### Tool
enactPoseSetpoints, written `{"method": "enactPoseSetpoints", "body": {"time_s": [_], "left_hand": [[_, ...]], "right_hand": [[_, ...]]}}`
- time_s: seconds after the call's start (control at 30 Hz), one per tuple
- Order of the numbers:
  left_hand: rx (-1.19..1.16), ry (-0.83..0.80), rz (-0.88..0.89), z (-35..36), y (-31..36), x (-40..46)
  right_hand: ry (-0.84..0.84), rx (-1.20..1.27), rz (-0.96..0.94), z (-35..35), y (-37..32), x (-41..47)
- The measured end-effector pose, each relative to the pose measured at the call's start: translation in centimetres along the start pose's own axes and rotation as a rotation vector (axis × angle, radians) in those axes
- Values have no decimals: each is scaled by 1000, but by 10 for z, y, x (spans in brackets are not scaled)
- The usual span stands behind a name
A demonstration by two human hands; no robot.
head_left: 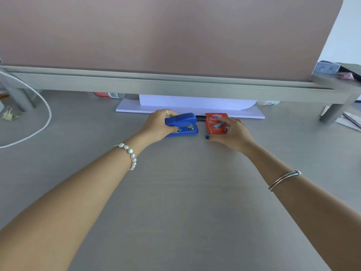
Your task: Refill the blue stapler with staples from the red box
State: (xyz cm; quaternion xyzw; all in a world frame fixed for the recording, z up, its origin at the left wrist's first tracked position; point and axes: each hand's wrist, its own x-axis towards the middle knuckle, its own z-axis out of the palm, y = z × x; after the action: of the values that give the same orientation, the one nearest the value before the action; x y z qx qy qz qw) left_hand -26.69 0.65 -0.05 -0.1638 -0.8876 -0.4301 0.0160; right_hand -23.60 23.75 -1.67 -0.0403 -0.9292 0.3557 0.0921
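Note:
The blue stapler (182,123) lies on the grey desk near the far middle, its mouth facing right. My left hand (157,124) wraps around its back end from the left, thumb on the near side. Just to the right, the red box (214,122) of staples stands tilted on the desk. My right hand (232,133) holds it from the right, fingers over its front and thumb near the desk. The far side of the box is hidden.
A white board with paper (189,108) lies behind both objects under a grey metal shelf rail (175,85). A pink partition (166,32) rises behind. A white cable (41,118) curves at left; papers (349,120) lie at right.

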Motion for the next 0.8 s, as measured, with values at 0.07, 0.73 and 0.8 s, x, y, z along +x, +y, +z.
{"method": "enactPoseSetpoints", "body": {"time_s": [0.07,0.73,0.8], "left_hand": [[-6,1,-18,5,-6,6],[169,71,42,11,17,-4],[164,76,86,10,27,-14]], "right_hand": [[-35,-51,2,5,7,5],[-89,-269,1,-10,-13,-24],[-62,-242,-38,-17,-22,-34]]}}
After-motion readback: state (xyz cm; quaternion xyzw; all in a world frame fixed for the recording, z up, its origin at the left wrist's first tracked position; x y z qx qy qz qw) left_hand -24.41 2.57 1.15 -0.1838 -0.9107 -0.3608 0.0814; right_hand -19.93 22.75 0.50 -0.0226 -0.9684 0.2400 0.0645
